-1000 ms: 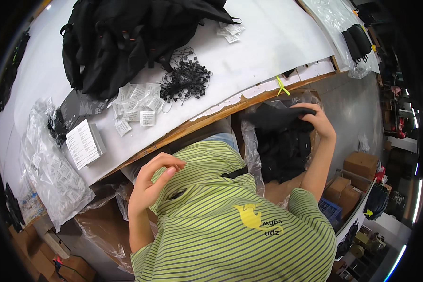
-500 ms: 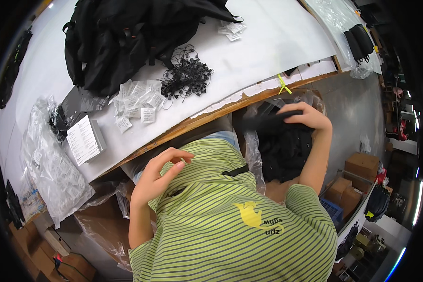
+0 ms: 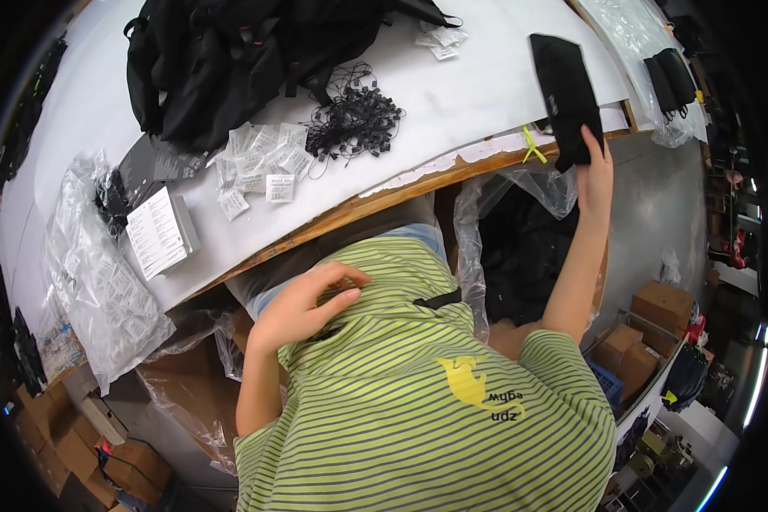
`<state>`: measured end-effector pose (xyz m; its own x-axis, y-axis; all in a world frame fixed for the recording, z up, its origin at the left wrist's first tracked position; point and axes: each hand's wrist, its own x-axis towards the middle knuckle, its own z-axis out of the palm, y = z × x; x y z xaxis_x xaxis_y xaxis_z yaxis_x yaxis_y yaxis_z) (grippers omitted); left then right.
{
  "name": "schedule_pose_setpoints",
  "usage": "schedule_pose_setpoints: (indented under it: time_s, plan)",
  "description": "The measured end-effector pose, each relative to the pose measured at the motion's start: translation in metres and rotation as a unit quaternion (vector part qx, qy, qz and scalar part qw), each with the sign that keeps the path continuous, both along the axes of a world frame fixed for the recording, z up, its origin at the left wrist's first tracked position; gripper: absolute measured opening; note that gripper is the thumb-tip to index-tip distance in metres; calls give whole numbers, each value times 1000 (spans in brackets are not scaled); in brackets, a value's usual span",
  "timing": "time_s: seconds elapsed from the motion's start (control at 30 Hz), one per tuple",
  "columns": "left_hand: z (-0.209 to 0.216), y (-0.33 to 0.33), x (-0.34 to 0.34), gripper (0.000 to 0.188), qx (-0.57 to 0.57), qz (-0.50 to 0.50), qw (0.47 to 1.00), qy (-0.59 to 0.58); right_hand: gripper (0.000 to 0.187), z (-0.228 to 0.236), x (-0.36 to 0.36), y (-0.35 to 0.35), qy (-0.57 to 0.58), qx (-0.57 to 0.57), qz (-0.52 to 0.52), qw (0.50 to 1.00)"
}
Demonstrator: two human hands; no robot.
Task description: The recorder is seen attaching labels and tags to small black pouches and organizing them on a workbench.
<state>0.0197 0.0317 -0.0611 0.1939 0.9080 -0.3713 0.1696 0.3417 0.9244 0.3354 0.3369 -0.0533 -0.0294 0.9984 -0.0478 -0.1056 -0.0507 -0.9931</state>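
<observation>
Black cloth (image 3: 568, 94) is held in the right hand (image 3: 596, 173).

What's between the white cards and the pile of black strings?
In the head view, little white packets lie between the white cards and black strings.

- The black fabric heap (image 3: 230, 64) lies on the white-topped wooden table (image 3: 486, 94), toward the far side.
- The tangled black cord pile (image 3: 354, 124) lies before it, right of the flat square white packets (image 3: 264, 162).
- The rectangular white card stack (image 3: 158, 235) stands left of the packets, right of the clear plastic bag (image 3: 102, 282).
- The flat black fabric pouch (image 3: 565, 94) is in the right hand (image 3: 596, 171), at the table's right front edge.
- Below that edge, black fabric pieces (image 3: 525, 256) lie inside the clear plastic liner (image 3: 469, 256).
</observation>
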Motion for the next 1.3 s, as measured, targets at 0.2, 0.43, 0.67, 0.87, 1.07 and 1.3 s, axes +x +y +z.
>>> schedule_pose_setpoints:
  time_s: [0.2, 0.43, 0.67, 0.87, 1.07, 1.3]
  plan:
    - [-7, -6, 2, 25, 11, 6, 1000, 9, 35, -17, -35, 50, -90, 195, -75, 974]
    - [-7, -6, 6, 24, 2, 28, 1000, 7, 51, -72, -57, 69, -649, 194, 50, 734]
    - [-12, -7, 8, 23, 4, 41, 999, 9, 55, -71, -57, 83, -581, 214, 8, 785]
    - [-10, -4, 10, 24, -1, 29, 999, 33, 71, -70, -74, 70, -614, 184, 66, 765]
    - [-11, -10, 6, 25, 8, 62, 998, 1, 62, -70, -88, 66, -581, 315, -5, 751]
    - [-17, -13, 12, 24, 25, 121, 992, -31, 22, -49, -162, -7, -455, 179, 263, 832]
